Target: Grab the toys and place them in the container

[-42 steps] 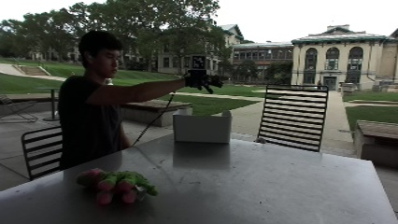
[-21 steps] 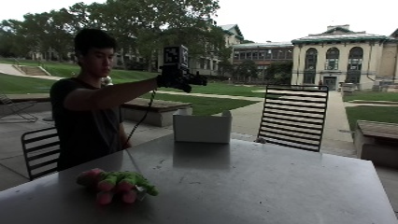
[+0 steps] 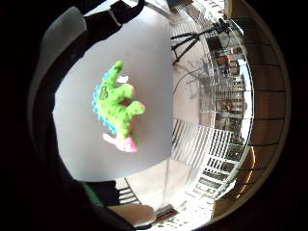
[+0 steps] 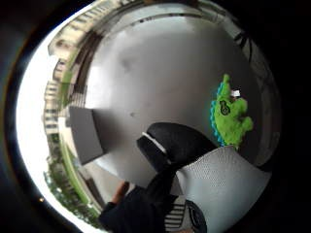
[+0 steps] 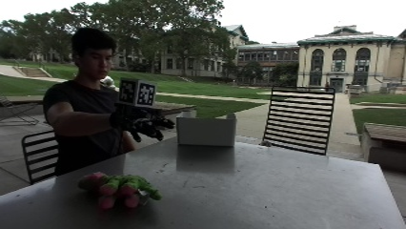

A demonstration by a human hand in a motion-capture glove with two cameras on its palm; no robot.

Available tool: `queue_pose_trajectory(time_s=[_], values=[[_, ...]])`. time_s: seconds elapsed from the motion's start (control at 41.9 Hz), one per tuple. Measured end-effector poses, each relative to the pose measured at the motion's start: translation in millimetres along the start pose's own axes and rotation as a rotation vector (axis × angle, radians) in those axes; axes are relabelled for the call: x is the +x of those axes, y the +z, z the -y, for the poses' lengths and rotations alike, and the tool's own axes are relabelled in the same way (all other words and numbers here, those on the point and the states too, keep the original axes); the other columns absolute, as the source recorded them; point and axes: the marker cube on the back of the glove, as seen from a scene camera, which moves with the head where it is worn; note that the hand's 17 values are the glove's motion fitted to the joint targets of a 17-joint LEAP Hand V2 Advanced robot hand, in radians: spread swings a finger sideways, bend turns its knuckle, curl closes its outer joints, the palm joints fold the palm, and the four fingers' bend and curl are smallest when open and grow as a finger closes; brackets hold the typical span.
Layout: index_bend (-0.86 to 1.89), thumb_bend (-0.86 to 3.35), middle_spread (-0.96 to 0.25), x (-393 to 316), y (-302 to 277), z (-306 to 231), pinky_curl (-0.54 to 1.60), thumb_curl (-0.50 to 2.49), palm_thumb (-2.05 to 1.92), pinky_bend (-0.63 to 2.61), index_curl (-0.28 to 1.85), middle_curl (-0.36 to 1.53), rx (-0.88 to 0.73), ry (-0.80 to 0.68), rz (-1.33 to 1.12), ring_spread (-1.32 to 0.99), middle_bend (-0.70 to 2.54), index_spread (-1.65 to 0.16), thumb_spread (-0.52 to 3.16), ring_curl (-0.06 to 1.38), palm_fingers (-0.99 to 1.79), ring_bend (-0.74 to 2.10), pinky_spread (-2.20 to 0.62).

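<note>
**A:** Where is the toy sitting right now?

**B:** The green plush dinosaur [image 5: 120,188], with its pink feet and blue spines, is lying on its side on the grey table [image 5: 266,191], near the edge closest to the person. The white open-topped container [image 5: 205,130] is standing well apart from it, at the far edge in front of the slatted chair [image 5: 299,120].

**A:** And the gloved right hand [image 5: 143,125]?

**B:** It is hovering in the air above the table, between toy and box, fingers relaxed and slightly spread, holding nothing. Both palm views are looking down on the dinosaur, so the palm is facing it from above.

**A:** So the reach is the step in hand. How would you do it well?

**B:** I'd be lowering straight over the body, not the thin legs or tail, with the fingers spread wide. Soft plush is likely giving under a pinch, so wrapping around the thick middle seems safest.

**A:** Any risk?

**B:** Catching only a limb, leaving it dangling and perhaps snagging the box rim.
</note>
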Motion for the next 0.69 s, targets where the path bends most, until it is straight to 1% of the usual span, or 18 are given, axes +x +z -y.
queue_pose_trajectory(time_s=[0.167,0.358,0.406,0.477,0.525,0.549,0.573,0.597,0.644,0.668,0.692], values=[[0.04,-0.04,0.05,39.0,79.6,-11.7,0.29,0.29,-0.03,1.14,0.15,0.43,-0.136,0.106,0.041,0.01,0.35,-0.26,1.04,0.31,-0.18,0.30,0.01],[0.05,-0.01,0.06,63.4,134.1,-21.9,0.29,0.30,0.03,1.11,0.13,0.43,-0.220,0.157,0.050,0.01,0.35,-0.27,1.08,0.31,-0.18,0.27,0.01],[0.04,0.04,0.05,66.3,145.2,-24.7,0.28,0.31,0.12,1.06,0.12,0.46,-0.239,0.165,0.058,0.01,0.48,-0.27,1.12,0.30,-0.10,0.25,0.01],[0.05,0.06,0.04,69.5,158.6,-26.9,0.27,0.32,0.18,1.03,0.11,0.48,-0.257,0.162,0.085,0.01,0.55,-0.27,1.15,0.30,-0.08,0.25,0.01],[0.03,0.12,0.01,69.7,164.7,-27.6,0.27,0.34,0.28,1.01,0.10,0.52,-0.254,0.159,0.099,0.00,0.68,-0.28,1.19,0.31,0.03,0.29,0.00],[0.04,0.13,0.00,69.1,166.9,-27.8,0.27,0.34,0.30,1.01,0.10,0.52,-0.250,0.158,0.102,0.00,0.70,-0.28,1.20,0.31,0.02,0.29,0.00],[0.07,0.11,0.01,68.1,168.8,-27.9,0.27,0.33,0.28,1.02,0.11,0.51,-0.245,0.156,0.102,0.00,0.66,-0.28,1.19,0.31,-0.04,0.28,0.00],[0.04,0.14,-0.01,66.9,170.6,-28.0,0.27,0.34,0.33,1.01,0.10,0.54,-0.240,0.154,0.100,-0.01,0.76,-0.28,1.22,0.33,0.04,0.32,-0.01],[0.04,0.15,-0.03,64.9,173.3,-28.2,0.27,0.35,0.36,1.00,0.09,0.55,-0.231,0.152,0.099,-0.01,0.81,-0.28,1.23,0.33,0.05,0.35,-0.01],[0.02,0.17,-0.05,64.5,174.0,-28.3,0.28,0.35,0.39,1.02,0.08,0.57,-0.228,0.153,0.105,-0.03,0.87,-0.29,1.25,0.34,0.12,0.39,-0.02],[0.01,0.22,-0.08,64.4,174.2,-28.5,0.28,0.37,0.47,1.05,0.07,0.59,-0.224,0.157,0.115,-0.06,0.94,-0.29,1.28,0.36,0.27,0.47,-0.06]])
